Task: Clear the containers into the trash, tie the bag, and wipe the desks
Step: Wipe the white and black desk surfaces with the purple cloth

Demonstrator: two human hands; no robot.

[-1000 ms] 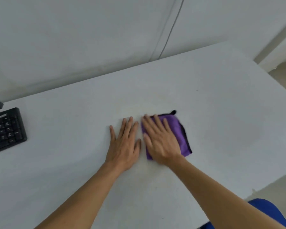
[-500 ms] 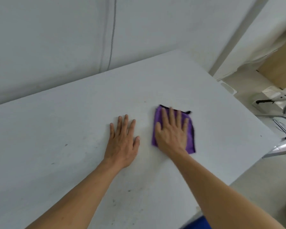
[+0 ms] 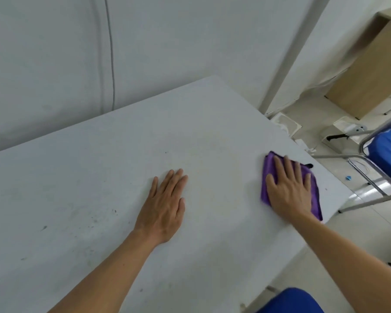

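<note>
A folded purple cloth [image 3: 266, 177] lies on the white desk [image 3: 99, 177] close to its right edge. My right hand [image 3: 289, 188] presses flat on the cloth with straight, spread fingers and covers most of it. My left hand [image 3: 165, 206] rests flat on the bare desk surface, palm down, well to the left of the cloth. Small dark specks mark the desk at the left. No containers or trash bag are in view.
A white wall with a thin cable [image 3: 111, 53] stands behind the desk. Off the desk's right edge stands a blue chair with a metal frame [image 3: 388, 159]. Farther back is a wooden cabinet [image 3: 370, 71]. Another blue seat [image 3: 291, 301] shows at the bottom right.
My right hand has slid the cloth to the right, toward the desk's right edge. My left hand has stayed flat on the desk. The view has turned right, so the keyboard is out of sight.
</note>
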